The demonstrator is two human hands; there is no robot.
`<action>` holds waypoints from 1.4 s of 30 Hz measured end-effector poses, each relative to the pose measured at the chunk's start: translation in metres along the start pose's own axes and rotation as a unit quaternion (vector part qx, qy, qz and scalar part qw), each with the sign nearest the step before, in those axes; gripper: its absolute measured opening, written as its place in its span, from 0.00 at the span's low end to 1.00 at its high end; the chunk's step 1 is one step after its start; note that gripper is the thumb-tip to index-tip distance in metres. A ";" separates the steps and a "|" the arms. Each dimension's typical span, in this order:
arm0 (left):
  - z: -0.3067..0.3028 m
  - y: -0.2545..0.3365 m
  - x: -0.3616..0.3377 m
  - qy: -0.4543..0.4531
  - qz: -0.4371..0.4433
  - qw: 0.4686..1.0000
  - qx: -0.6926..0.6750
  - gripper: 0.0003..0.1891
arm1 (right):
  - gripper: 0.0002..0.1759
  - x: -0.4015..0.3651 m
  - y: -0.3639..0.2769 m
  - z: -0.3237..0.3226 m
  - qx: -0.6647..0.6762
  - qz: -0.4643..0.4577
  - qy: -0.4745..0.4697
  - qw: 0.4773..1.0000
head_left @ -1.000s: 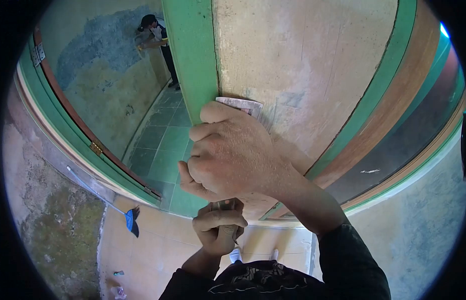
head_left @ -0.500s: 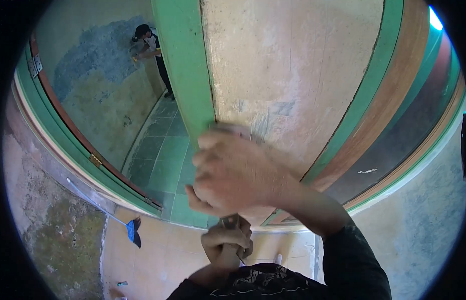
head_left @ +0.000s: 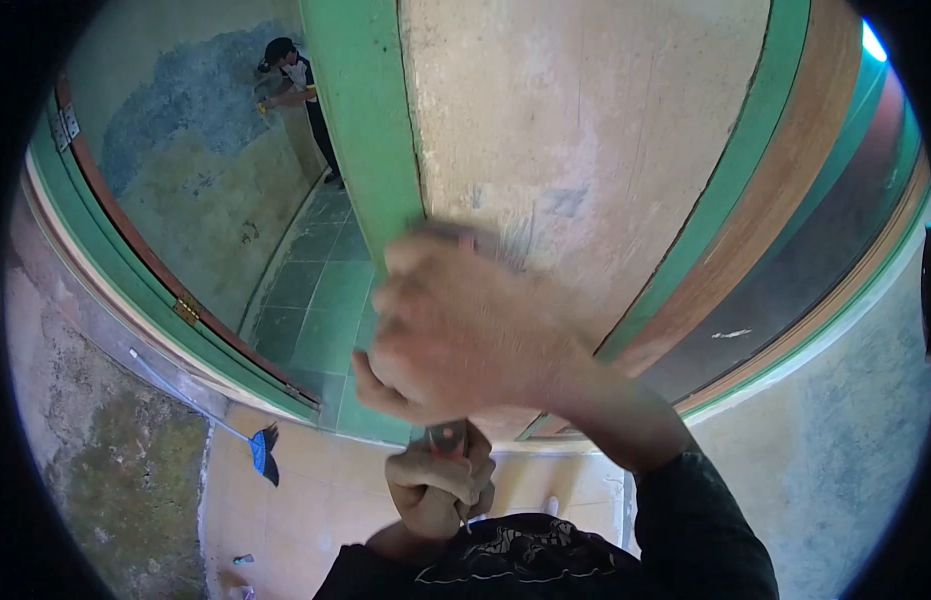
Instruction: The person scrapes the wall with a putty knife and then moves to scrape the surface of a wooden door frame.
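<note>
My right hand [head_left: 466, 330], smeared by motion, is closed in front of the door panel [head_left: 586, 130] with its worn, pale surface. A dark flat-edged tool [head_left: 448, 233] juts out past its knuckles at the panel's left edge, by the green frame strip [head_left: 361, 120]; its exact kind is hidden. Scraped grey and whitish marks [head_left: 531, 215] show on the panel just above this hand. Lower down, close to my body, my left hand [head_left: 434, 485] is wrapped round a tool with a dark metal head [head_left: 448, 437] and some red below it. I cannot make out its kind.
Through the doorway at the left, a person [head_left: 291, 80] in a cap works at a wall with a blue-grey patch [head_left: 191, 100]. Green tiles [head_left: 331, 295] cover that floor. A blue broom [head_left: 261, 452] lies at the lower left. A dark window pane [head_left: 776, 310] is at the right.
My right hand has shifted slightly left and up along the panel with its tool. My left hand has moved a little left, and more of its tool's head shows.
</note>
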State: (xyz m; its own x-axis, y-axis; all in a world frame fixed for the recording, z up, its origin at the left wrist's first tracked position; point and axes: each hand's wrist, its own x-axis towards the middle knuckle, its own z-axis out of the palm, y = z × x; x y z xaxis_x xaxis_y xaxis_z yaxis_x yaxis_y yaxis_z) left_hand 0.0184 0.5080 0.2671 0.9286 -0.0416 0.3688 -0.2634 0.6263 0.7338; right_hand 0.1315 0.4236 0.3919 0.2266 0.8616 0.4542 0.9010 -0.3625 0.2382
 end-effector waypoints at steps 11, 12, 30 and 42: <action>0.000 -0.004 -0.001 0.012 0.023 1.000 0.015 0.12 | 0.26 -0.007 0.005 0.011 0.037 -0.046 0.096 0.994; 0.002 -0.003 0.002 0.003 0.039 0.999 0.007 0.12 | 0.26 -0.005 0.005 0.009 0.035 -0.052 0.092 0.994; 0.007 0.009 0.001 0.064 0.009 0.998 -0.008 0.14 | 0.22 -0.003 0.009 0.009 -0.004 -0.064 0.040 0.997; 0.002 -0.001 0.027 -0.026 0.132 0.990 0.046 0.10 | 0.24 0.004 0.012 -0.009 -0.023 -0.003 0.116 0.993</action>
State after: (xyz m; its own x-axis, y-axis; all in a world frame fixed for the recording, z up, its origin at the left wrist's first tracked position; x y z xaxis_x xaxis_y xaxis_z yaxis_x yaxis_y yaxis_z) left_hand 0.0433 0.5045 0.2771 0.8103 0.0731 0.5814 -0.5199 0.5473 0.6558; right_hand 0.1395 0.4192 0.4043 0.1251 0.7600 0.6377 0.8827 -0.3788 0.2782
